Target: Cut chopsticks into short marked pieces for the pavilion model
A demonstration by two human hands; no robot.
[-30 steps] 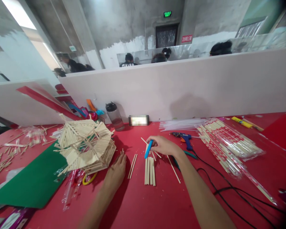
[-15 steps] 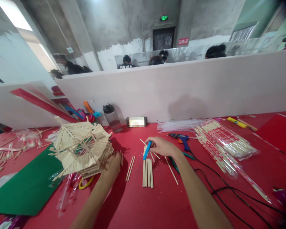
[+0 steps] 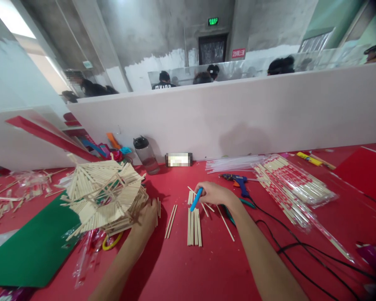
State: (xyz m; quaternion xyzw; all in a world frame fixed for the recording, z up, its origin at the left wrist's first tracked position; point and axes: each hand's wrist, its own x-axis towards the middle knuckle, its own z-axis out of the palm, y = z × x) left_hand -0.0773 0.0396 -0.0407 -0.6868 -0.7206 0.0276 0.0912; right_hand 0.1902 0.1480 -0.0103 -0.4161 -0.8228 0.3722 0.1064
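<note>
Right hand (image 3: 213,193): closed, with the blue tool (image 3: 196,200) gripped between thumb and fingers, its lower end just above the top of the row of sticks (image 3: 194,228). That row lies flat on the red surface (image 3: 175,267) in front of me. The position of this hand is almost unchanged from a second ago.

Left hand (image 3: 147,216): moved. I find it shifted leftward, now against the right edge of the stick structure (image 3: 113,188); its fingertips are partly hidden, so I cannot tell whether it grips anything. The short sticks (image 3: 158,207) it was covering now show just beside it.

The pair of sticks (image 3: 171,221) lies undisturbed between my left hand and the row. The glue gun (image 3: 238,181) lies beyond my right forearm, in neither hand.

Assessment: I judge that my hands are now divided, the left at the structure and the right at the row, whose sticks appear loose and unattached.
</note>
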